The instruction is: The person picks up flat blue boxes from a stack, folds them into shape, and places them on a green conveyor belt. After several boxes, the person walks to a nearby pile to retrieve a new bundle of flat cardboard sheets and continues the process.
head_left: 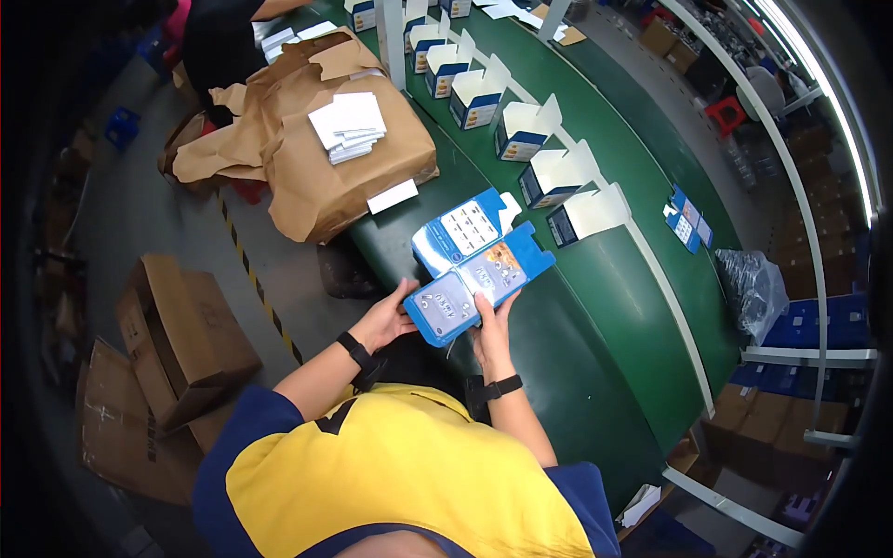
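Note:
Between my hands is a blue printed carton (446, 309), folded flat with its panels and flaps spread out, held above the green work surface. My left hand (388, 317) grips its near left edge, the fingers partly hidden under the cardboard. On the right edge, the thumb of my right hand (492, 327) presses on the printed face while the other fingers go underneath. One white flap (509, 211) sticks up at the carton's far end. Beyond it stands the nearest of several set-up boxes, an open white-lined box (595, 212) with its lid raised.
A row of open boxes (479, 97) runs away along the green conveyor table (595, 372). Brown wrapping paper (288, 158) with white card stacks (349, 126) lies at the left. Another flat carton (688, 221) and a plastic bag (752, 293) lie right. Another person (221, 46) stands far left.

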Tool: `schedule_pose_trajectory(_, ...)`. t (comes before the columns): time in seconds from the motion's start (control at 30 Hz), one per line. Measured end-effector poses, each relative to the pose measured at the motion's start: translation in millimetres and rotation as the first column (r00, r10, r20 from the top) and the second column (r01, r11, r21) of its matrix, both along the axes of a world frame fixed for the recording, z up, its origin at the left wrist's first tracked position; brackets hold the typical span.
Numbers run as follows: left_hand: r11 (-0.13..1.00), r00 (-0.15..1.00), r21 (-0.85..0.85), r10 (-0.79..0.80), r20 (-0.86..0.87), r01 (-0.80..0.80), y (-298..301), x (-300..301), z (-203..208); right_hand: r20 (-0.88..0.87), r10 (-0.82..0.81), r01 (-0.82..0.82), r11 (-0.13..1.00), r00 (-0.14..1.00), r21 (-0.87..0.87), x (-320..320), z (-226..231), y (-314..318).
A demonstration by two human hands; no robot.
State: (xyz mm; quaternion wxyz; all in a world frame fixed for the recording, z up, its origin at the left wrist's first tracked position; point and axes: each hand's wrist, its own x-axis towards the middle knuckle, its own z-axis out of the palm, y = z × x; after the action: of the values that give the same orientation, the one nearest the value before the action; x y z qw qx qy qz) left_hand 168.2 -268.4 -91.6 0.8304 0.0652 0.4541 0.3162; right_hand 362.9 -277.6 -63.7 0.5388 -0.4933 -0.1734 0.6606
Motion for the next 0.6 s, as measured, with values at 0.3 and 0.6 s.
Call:
schedule_pose_trajectory(0.3,0.251,0.3,0.768,0.814,-0.497,0.589,62.7,2.8,69.0,0.776,-0.181,-0.044,0.965,0.605,0.259,5.3,27.9,31.6)
schedule_pose_trajectory(0.6,0.146,0.272,0.368,0.443,-0.854,0.918,111.0,85.0,79.8,0.926,-0.251,-0.11,0.95,0.283,0.291,-10.6,24.5,72.3)
